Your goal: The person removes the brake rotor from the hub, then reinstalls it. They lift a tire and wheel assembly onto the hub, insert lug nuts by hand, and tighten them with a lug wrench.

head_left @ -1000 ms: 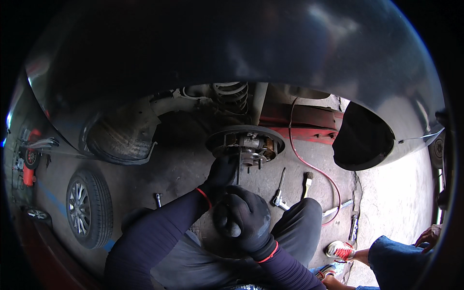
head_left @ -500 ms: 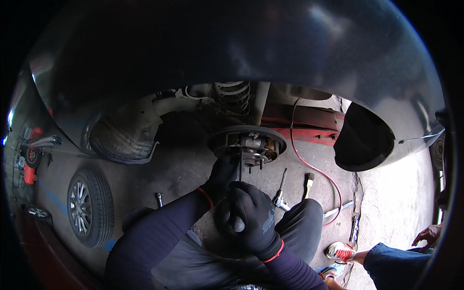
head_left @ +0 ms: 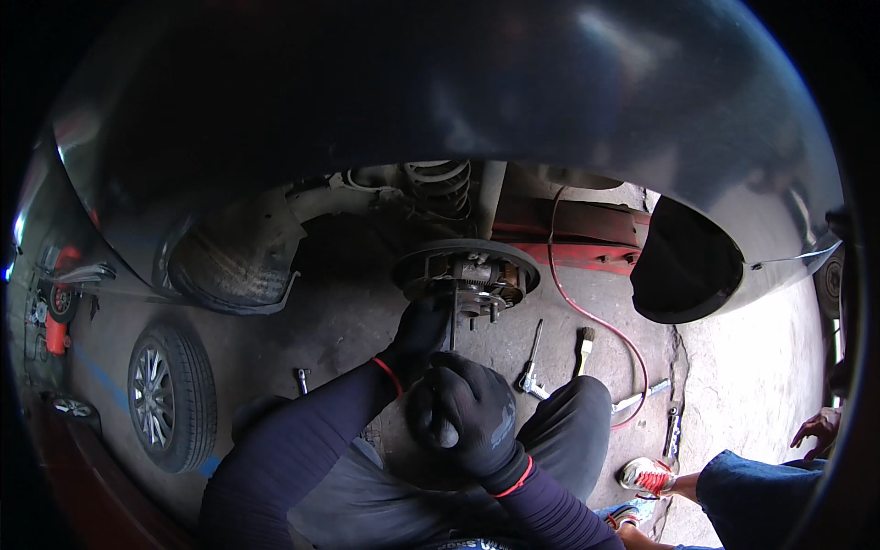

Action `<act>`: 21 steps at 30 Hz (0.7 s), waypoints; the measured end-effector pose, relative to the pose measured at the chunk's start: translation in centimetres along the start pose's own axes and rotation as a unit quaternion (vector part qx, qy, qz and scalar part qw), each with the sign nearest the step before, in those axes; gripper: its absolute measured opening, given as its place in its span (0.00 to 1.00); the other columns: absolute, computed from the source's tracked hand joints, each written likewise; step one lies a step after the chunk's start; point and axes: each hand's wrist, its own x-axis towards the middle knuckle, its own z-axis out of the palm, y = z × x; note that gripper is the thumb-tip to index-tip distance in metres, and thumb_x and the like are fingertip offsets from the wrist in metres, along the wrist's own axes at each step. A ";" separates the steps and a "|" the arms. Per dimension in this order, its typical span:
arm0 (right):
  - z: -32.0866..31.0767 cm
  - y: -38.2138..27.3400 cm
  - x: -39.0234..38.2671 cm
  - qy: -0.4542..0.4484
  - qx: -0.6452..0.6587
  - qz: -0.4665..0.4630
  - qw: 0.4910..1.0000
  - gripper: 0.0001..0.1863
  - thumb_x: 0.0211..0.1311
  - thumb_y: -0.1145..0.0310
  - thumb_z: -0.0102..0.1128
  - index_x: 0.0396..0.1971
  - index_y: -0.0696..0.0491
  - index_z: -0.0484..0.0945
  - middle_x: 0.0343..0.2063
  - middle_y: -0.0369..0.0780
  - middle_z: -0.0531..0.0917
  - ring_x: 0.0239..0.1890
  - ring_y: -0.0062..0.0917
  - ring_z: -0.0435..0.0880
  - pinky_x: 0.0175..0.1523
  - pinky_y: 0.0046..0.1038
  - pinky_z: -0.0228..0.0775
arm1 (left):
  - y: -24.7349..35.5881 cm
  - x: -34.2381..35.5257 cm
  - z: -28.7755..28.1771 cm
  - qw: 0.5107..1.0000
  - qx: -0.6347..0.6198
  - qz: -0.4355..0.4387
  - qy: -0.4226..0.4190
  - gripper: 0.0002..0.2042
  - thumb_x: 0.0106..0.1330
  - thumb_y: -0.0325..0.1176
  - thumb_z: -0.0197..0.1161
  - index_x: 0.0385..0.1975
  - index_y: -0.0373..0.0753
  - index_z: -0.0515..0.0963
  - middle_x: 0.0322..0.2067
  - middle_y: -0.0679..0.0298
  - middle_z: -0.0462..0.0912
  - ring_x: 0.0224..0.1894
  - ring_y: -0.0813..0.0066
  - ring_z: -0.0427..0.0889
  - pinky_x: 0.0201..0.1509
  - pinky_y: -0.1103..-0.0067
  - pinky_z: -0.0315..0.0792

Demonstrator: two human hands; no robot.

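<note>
A drum brake assembly (head_left: 477, 268) with its shoes and hub exposed sits under the dark car fender, just beyond my hands. My left hand (head_left: 419, 332), in a black glove, is at its near left side, and its fingers are hidden. My right hand (head_left: 467, 412), gloved too, is closed in a fist nearer my body. From the fist a thin straight metal shaft, which looks like a screwdriver (head_left: 454, 321), rises to the hub beside my left hand. The fist hides its handle, and I cannot tell exactly where the tip rests.
A wheel (head_left: 154, 400) stands at the left. On the floor to the right are a ratchet (head_left: 530, 380), a brush (head_left: 586, 348) and a red hose (head_left: 600, 323). A socket tool (head_left: 303, 378) lies left of my knees. A person's shoe (head_left: 646, 477) is at lower right.
My right fist has shifted slightly toward me, and a little more of the shaft shows above it. My left hand stays at the brake. The other person's leg has moved slightly.
</note>
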 end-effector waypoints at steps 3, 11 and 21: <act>0.3 0.1 -0.4 0.005 -0.007 0.006 1.000 0.27 0.46 0.61 0.67 0.48 0.56 0.76 0.44 0.48 0.79 0.39 0.40 0.81 0.43 0.40 0.73 | -0.1 -0.1 0.1 0.998 0.056 0.011 0.031 0.16 0.76 0.46 0.58 0.44 0.38 0.80 0.30 0.66 0.83 0.32 0.77 0.83 0.38 0.78 0.78; 0.3 -0.1 -0.3 0.015 -0.002 -0.002 1.000 0.26 0.47 0.63 0.66 0.49 0.56 0.76 0.48 0.49 0.80 0.41 0.42 0.83 0.44 0.40 0.74 | 0.7 -0.4 0.2 0.997 0.073 0.017 0.027 0.18 0.77 0.47 0.55 0.46 0.37 0.80 0.33 0.63 0.84 0.33 0.75 0.83 0.39 0.75 0.78; -13.4 5.4 -8.7 0.047 -0.142 0.167 0.975 0.10 0.53 0.78 0.63 0.37 0.57 0.79 0.33 0.45 0.84 0.29 0.35 0.84 0.36 0.34 0.74 | 0.2 -6.4 -1.8 0.852 0.486 -0.041 -0.191 0.20 0.70 0.50 0.61 0.42 0.37 0.82 0.38 0.48 0.85 0.44 0.51 0.84 0.48 0.64 0.75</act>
